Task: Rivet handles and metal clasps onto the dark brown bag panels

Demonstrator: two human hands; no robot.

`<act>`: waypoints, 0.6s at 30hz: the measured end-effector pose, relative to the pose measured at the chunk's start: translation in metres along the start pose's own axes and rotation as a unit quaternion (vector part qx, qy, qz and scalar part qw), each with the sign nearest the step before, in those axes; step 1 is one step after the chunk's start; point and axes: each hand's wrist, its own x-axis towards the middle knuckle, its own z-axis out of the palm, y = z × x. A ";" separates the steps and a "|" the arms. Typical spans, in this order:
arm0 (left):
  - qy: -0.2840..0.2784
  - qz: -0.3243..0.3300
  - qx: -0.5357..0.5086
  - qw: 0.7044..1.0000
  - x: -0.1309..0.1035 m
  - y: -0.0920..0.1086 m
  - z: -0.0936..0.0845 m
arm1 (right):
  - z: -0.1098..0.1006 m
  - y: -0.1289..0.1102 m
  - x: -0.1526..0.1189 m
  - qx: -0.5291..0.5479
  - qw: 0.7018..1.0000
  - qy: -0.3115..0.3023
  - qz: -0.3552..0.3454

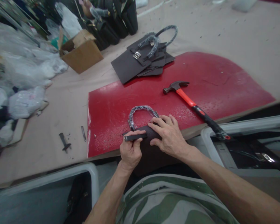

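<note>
Close to the front edge of the red mat, my left hand (130,152) is closed around a dark bar-shaped piece (135,136); its exact kind is unclear. My right hand (166,133) lies with fingers spread on a dark brown bag panel (151,133). A curved handle (141,108) wrapped in clear plastic rises from this panel and rests on the mat. Part of the panel is hidden under my hands, and its lower part hangs over the table edge.
A claw hammer (186,99) lies on the red mat (107,102), its grip past the edge. Behind are stacked bag panels (130,63) with wrapped handles. A cardboard box (81,56), black bags (128,18), small metal tools (64,142) and plastic bins (94,177) surround the work.
</note>
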 end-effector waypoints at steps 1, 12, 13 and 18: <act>0.003 0.005 0.002 1.000 0.000 0.001 0.001 | 0.000 0.000 0.000 0.000 1.000 0.000 0.000; 0.010 0.045 0.011 0.999 0.006 0.005 0.013 | 0.000 -0.001 0.000 0.004 1.000 -0.008 0.002; 0.011 0.054 0.017 0.998 0.006 0.004 0.014 | 0.000 -0.001 0.000 0.006 1.000 -0.009 0.002; 0.016 0.126 0.035 0.991 0.005 -0.002 0.017 | -0.013 0.012 -0.002 0.087 0.995 0.029 -0.028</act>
